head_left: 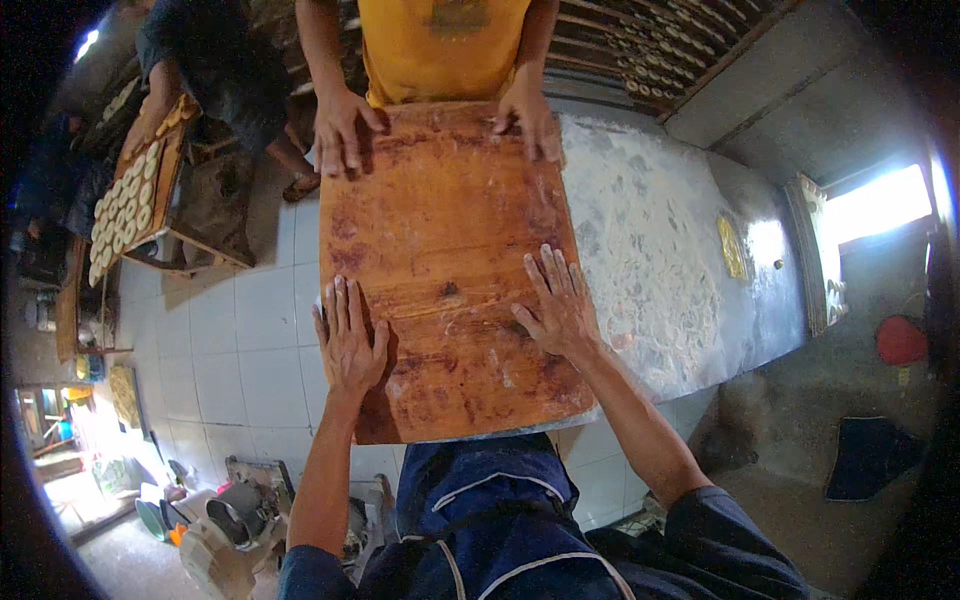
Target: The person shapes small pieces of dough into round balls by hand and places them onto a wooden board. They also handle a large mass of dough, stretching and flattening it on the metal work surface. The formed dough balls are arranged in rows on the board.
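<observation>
Four hands rested on a broad wooden board [440, 225] that lay between two people at the near-left end of a flour-dusted table [650, 240]. The board was warm orange-brown, mottled with dark reddish blotches along its edges, marked by a dark spot near its middle and scuffed with pale streaks; its near right corner was rounded. The wearer's left hand [352, 345] lay flat at the board's left edge, fingers straight and thumb out, while the right hand [562, 305] lay near the right edge with fingers spread; both were unclenched and gripped nothing. Across the board, a co-worker in a yellow shirt [445, 55] had a hand near each far corner, fingers pointing down over the wood.

Right of the board, the grey tabletop was smeared with white powder, and a golden patch [732, 248] showed toward its far end. Pale tiles [225, 325] covered the floor at left, where pale rings [128, 210] sat in rows on a wooden stand beside another person. More rings filled a rack [675, 50] at upper right, and daylight glared through a window [880, 208].
</observation>
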Available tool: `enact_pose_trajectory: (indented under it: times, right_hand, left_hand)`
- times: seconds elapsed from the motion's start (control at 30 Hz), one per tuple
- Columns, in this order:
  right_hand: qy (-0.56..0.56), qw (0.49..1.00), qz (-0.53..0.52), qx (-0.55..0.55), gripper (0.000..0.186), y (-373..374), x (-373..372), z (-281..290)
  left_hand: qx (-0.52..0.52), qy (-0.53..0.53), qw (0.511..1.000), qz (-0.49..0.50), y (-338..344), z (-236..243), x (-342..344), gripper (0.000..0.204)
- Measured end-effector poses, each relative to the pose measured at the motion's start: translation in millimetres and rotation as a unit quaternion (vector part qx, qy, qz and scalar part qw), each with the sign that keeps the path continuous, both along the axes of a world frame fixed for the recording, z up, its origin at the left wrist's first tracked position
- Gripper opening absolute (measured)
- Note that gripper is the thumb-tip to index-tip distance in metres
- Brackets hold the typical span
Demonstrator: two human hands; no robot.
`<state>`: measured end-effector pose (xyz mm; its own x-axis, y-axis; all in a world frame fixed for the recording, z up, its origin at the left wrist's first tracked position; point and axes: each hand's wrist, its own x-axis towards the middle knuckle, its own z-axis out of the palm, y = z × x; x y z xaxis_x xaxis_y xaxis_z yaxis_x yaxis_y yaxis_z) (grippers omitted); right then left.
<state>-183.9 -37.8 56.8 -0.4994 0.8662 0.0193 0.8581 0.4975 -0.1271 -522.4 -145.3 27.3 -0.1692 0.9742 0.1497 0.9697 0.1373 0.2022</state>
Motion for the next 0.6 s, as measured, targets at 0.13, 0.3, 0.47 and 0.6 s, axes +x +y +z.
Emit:
enact_pose_trajectory:
  times: [0.13,0.3,0.47,0.6]
  right_hand:
    - [0.0,1.0,0.008,0.019,0.084,0.4,5.5,-2.6]
    - [-0.135,0.989,0.031,-0.05,0.083,-62.8,-74.7,-4.6]
    - [0.054,0.996,0.065,0.002,0.073,-80.7,-87.4,-20.6]
    - [0.102,0.993,0.052,-0.022,0.065,-89.2,-68.0,-11.7]
  left_hand:
    - [0.015,-0.002,1.0,-0.002,2.6,7.3,9.0,0.074]
    - [0.014,-0.172,0.97,-0.169,-5.2,9.9,106.9,0.071]
    - [0.075,-0.313,0.918,-0.233,4.2,10.5,136.0,0.071]
    - [0.082,-0.361,0.898,-0.236,0.3,19.7,143.5,0.069]
